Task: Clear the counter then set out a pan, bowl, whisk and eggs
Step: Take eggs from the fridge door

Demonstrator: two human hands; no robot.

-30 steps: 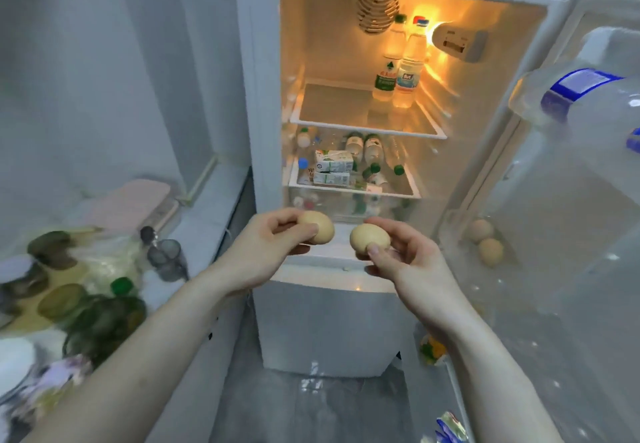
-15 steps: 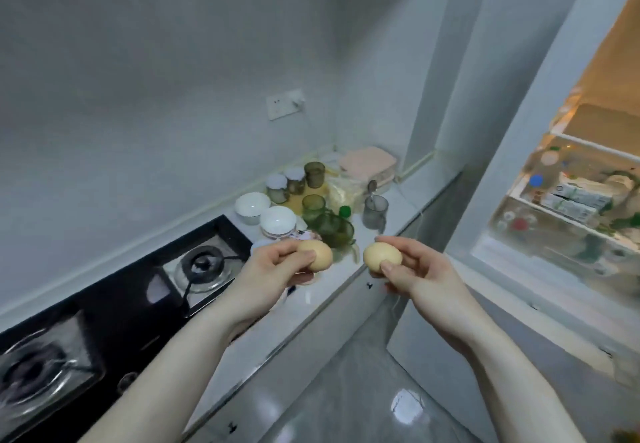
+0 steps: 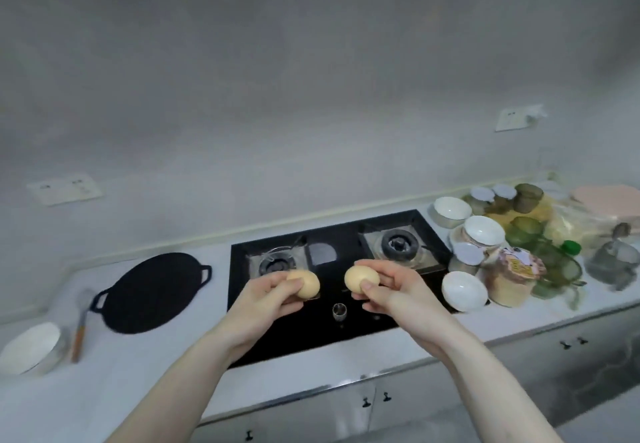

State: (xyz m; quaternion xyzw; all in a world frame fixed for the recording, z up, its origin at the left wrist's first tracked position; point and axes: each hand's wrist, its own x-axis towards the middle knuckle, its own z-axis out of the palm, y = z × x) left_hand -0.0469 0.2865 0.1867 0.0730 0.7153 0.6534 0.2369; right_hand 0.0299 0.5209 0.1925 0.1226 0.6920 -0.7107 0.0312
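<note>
My left hand (image 3: 268,298) grips a pale brown egg (image 3: 306,285), and my right hand (image 3: 388,292) grips a second egg (image 3: 358,278). Both are held side by side above the black gas hob (image 3: 325,262). A flat black pan (image 3: 152,292) with two small handles lies on the white counter (image 3: 145,366) left of the hob. Further left a whisk (image 3: 80,324) with an orange handle rests beside a white bowl (image 3: 29,347) at the frame's left edge.
Right of the hob the counter is crowded: white bowls (image 3: 464,290), lidded jars (image 3: 465,255), green glass cups (image 3: 526,229), a plastic-wrapped package (image 3: 512,276), a pink board (image 3: 609,200) and a clear jug (image 3: 611,259). Cabinet doors (image 3: 374,404) run below the counter edge.
The view has swung left from the open fridge to the hob and counter. Both hands still hold their eggs, which are now over the hob.
</note>
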